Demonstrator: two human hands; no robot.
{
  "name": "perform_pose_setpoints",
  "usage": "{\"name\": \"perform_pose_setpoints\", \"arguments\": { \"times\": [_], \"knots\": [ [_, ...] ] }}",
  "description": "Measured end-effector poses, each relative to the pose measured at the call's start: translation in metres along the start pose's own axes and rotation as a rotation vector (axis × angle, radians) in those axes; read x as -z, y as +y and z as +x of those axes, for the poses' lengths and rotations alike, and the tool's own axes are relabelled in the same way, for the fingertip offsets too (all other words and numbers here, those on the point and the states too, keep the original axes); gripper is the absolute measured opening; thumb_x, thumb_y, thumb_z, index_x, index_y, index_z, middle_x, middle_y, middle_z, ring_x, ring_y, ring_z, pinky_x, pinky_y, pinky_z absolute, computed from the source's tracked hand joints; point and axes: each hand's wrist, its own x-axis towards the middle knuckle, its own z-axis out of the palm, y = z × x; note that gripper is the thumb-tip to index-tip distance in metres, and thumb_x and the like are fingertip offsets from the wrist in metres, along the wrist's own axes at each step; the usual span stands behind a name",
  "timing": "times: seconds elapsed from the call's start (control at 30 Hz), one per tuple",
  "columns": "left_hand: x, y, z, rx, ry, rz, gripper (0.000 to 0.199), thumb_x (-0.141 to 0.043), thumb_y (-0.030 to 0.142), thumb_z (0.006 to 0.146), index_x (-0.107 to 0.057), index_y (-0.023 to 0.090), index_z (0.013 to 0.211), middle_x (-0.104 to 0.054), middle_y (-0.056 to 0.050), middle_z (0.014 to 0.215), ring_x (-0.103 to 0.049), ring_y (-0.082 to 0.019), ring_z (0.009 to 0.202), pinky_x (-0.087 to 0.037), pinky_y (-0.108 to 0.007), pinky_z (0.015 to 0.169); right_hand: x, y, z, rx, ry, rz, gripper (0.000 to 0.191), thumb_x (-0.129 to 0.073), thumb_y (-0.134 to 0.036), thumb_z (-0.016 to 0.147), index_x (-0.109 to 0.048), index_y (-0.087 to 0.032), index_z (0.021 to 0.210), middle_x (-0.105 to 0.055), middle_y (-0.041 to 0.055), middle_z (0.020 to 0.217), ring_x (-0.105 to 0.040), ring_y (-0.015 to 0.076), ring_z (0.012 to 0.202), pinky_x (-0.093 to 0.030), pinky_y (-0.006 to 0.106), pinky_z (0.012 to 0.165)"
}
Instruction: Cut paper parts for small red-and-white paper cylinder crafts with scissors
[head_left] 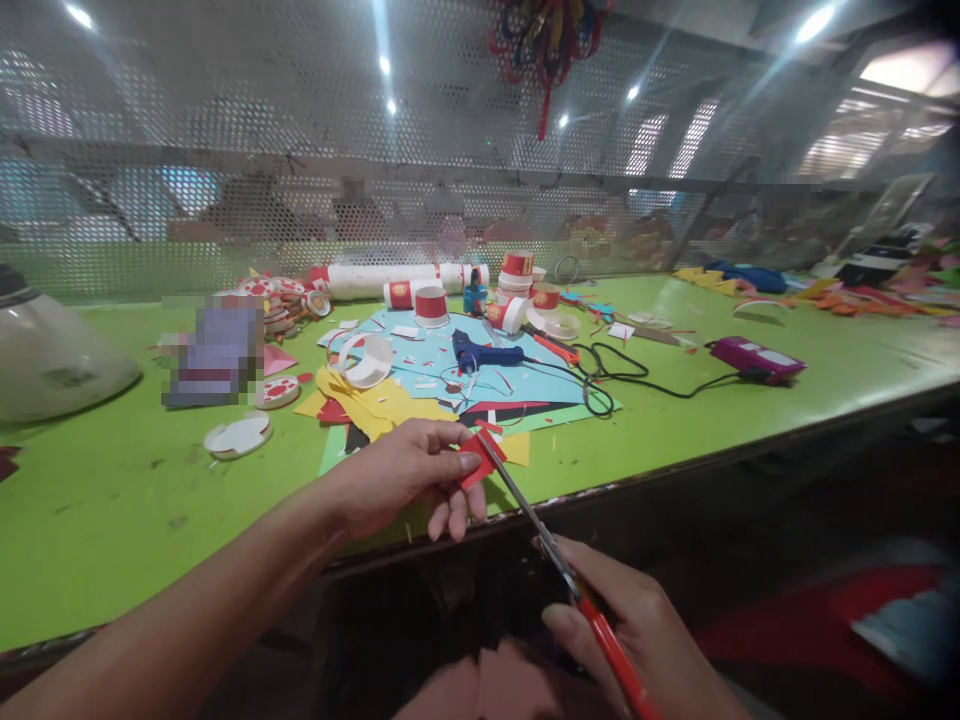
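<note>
Near the table's front edge, my left hand (420,470) pinches a small piece of red paper (480,466) between thumb and fingers. My right hand (622,620) grips a pair of scissors (536,520) with red handles, its blades pointing up and left. The blade tips lie against the red paper, and the blades look nearly closed. Just beyond my left hand are crumpled yellow paper (390,400) and light-blue sheets (517,380) strewn with small red and white scraps. A blue glue gun (487,350) rests on the blue sheets.
Red-and-white paper cups (431,306) and a long white roll (382,280) stand at the back, before a perforated metal screen (300,200). A black cord links a purple box (757,360) at right. White paper rings (365,360) and cut discs (238,436) lie left.
</note>
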Motion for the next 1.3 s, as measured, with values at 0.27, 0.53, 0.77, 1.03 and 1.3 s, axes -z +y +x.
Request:
{"name": "perform_pose_setpoints", "arguments": {
  "times": [0.27, 0.53, 0.77, 1.03, 1.3],
  "knots": [
    [0.001, 0.0, 0.0, 0.017, -0.001, -0.019, 0.017, -0.059, 0.028, 0.085, -0.057, 0.012, 0.079, -0.068, -0.007, 0.065, -0.06, -0.009, 0.046, -0.041, -0.015, 0.038, 0.001, -0.004, 0.001, -0.009, -0.001, -0.021, 0.015, -0.055, -0.029, 0.088, -0.061, -0.019, 0.098, -0.067, 0.0028, 0.085, -0.063, 0.0184, 0.078, -0.049, 0.023, 0.07],
    [0.002, -0.001, 0.0, 0.016, 0.001, -0.046, 0.015, -0.06, 0.026, 0.085, -0.057, 0.012, 0.079, -0.069, -0.008, 0.066, -0.06, -0.009, 0.046, -0.041, -0.015, 0.038, 0.0, -0.004, 0.0, -0.007, 0.004, -0.039, 0.014, -0.055, -0.03, 0.088, -0.061, -0.018, 0.093, -0.066, 0.0024, 0.081, -0.062, 0.0182, 0.076, -0.05, 0.023, 0.069],
    [0.002, 0.0, 0.001, 0.059, 0.003, -0.044, 0.013, -0.058, 0.024, 0.085, -0.056, 0.013, 0.079, -0.068, -0.008, 0.065, -0.059, -0.01, 0.046, -0.042, -0.016, 0.039, -0.007, -0.001, 0.001, 0.002, 0.082, -0.031, 0.015, -0.054, -0.031, 0.088, -0.063, -0.019, 0.092, -0.065, 0.0002, 0.076, -0.058, 0.0146, 0.066, -0.047, 0.021, 0.06],
    [0.005, 0.008, -0.002, -0.112, 0.216, -0.038, 0.02, -0.054, 0.028, 0.088, -0.052, 0.015, 0.074, -0.065, -0.003, 0.062, -0.056, -0.008, 0.046, -0.04, -0.016, 0.041, -0.009, 0.004, 0.001, -0.106, 0.237, -0.026, 0.023, -0.053, -0.036, 0.087, -0.067, -0.018, 0.091, -0.065, 0.0011, 0.072, -0.06, 0.0155, 0.065, -0.048, 0.021, 0.06],
    [0.009, 0.006, 0.002, -0.274, 0.389, -0.069, 0.013, -0.059, 0.024, 0.085, -0.05, 0.016, 0.08, -0.066, -0.001, 0.061, -0.055, -0.007, 0.045, -0.039, -0.015, 0.041, -0.015, 0.015, 0.002, -0.144, 0.341, 0.041, 0.032, -0.056, -0.043, 0.086, -0.071, -0.016, 0.096, -0.067, 0.0008, 0.069, -0.061, 0.0154, 0.062, -0.049, 0.019, 0.059]
  ]
}}
